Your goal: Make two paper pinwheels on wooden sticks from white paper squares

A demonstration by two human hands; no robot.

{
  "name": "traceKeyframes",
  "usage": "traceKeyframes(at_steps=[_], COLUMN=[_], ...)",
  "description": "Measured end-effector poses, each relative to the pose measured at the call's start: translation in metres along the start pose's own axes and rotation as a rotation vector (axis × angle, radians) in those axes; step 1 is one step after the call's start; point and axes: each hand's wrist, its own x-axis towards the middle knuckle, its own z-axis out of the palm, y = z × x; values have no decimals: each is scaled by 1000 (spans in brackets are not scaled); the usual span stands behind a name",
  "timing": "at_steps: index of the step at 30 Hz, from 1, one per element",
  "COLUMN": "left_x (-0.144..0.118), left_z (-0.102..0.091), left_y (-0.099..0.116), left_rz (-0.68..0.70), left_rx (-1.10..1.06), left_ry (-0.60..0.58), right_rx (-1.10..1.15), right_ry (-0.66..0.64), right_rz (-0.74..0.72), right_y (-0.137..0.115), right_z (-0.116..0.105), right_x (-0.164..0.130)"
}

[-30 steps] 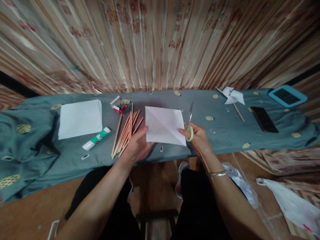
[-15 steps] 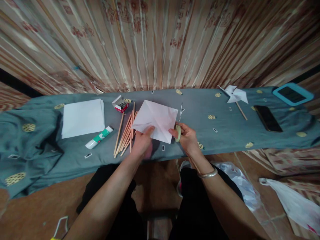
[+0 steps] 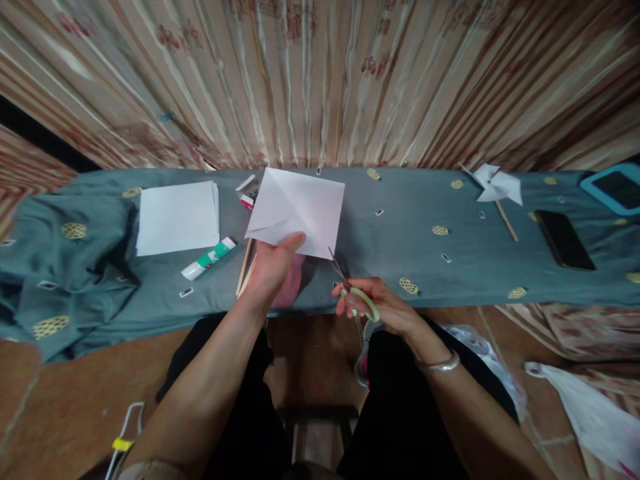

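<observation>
Your left hand (image 3: 273, 267) pinches the near edge of a white, square sheet of paper (image 3: 297, 210), creased along its diagonals and lifted above the teal-covered tabletop (image 3: 400, 253), one corner pointing away toward the curtain (image 3: 320, 80). Your right hand (image 3: 380, 308) is closed around pale-green-handled scissors (image 3: 350, 287), their long axis slanting up and left, tips just beside the sheet's near edge. A glue stick (image 3: 209, 258), paper stack (image 3: 177, 217) and wooden sticks (image 3: 246, 267) lie left.

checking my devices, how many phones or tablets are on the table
2: a black phone lying flat near the right end of the table, and a blue-cased tablet beyond it at the far right edge, partly cut off by the frame.
</observation>
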Motion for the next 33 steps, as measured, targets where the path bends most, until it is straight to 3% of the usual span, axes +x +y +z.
traceKeyframes(at_steps=[7, 33], left_x=[-3, -11], left_z=[5, 12], left_y=[-1, 6], left_rz=[19, -39], left_rx=[-4, -23], left_ry=[-54, -63], right_rx=[24, -5], right_ry=[23, 5], right_rz=[24, -8], right_y=[1, 0], right_z=[-1, -1], right_x=[3, 1])
